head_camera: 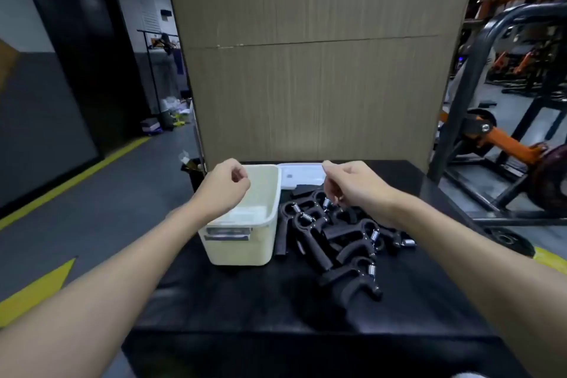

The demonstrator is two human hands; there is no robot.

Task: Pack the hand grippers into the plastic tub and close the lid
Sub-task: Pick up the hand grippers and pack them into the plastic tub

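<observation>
A cream plastic tub (242,250) stands open on the black table, nothing visible inside but its pale floor. Its white lid (302,176) lies flat behind the tub's right corner. A pile of several black hand grippers (340,238) with steel springs lies right of the tub. My left hand (225,190) hovers over the tub's left rim, fingers loosely curled, holding nothing. My right hand (352,186) hangs above the far end of the pile, fingers curled downward with nothing in them; it hides part of the lid's near edge.
The black table (251,313) ends close behind the lid at a tall wood-grain panel (316,86). A black and orange gym frame (491,132) stands to the right. Grey floor with yellow lines runs along the left side.
</observation>
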